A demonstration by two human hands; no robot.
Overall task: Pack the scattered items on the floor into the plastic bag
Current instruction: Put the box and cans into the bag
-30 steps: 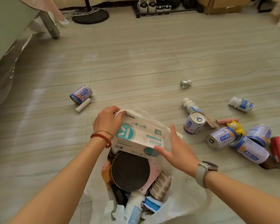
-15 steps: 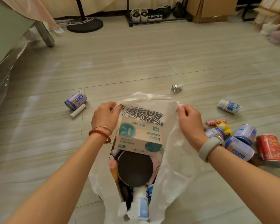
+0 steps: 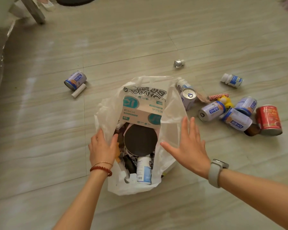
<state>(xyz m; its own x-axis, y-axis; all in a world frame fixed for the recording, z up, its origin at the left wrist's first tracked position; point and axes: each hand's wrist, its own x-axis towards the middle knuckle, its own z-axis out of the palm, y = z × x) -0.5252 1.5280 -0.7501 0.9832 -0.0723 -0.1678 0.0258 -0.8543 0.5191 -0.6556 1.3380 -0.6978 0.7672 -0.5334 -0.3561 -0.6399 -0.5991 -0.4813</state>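
Note:
A white plastic bag [image 3: 170,130] lies open on the floor in front of me. Inside it are a teal-and-brown box [image 3: 142,112], a round black disc [image 3: 140,141] and a white bottle [image 3: 144,170]. My left hand [image 3: 102,148] grips the bag's left rim, thumb inside the opening. With its fingers spread flat, my right hand [image 3: 189,145] rests against the bag's right side. Several blue-and-white cans [image 3: 212,110] and a red can [image 3: 269,120] lie on the floor to the right. One more can [image 3: 75,80] lies far left.
A white tube [image 3: 78,92] lies beside the left can. A small silver item [image 3: 179,63], a white pill bottle [image 3: 232,80], a yellow toy [image 3: 226,101] and a pink spotted stick [image 3: 218,96] lie on the floor at right. A furniture leg [image 3: 36,13] stands at top left.
Both hands let go of the bag's top edge and moved down toward me. The left now grips the left rim; the right opened flat against the right side. The bag sank lower.

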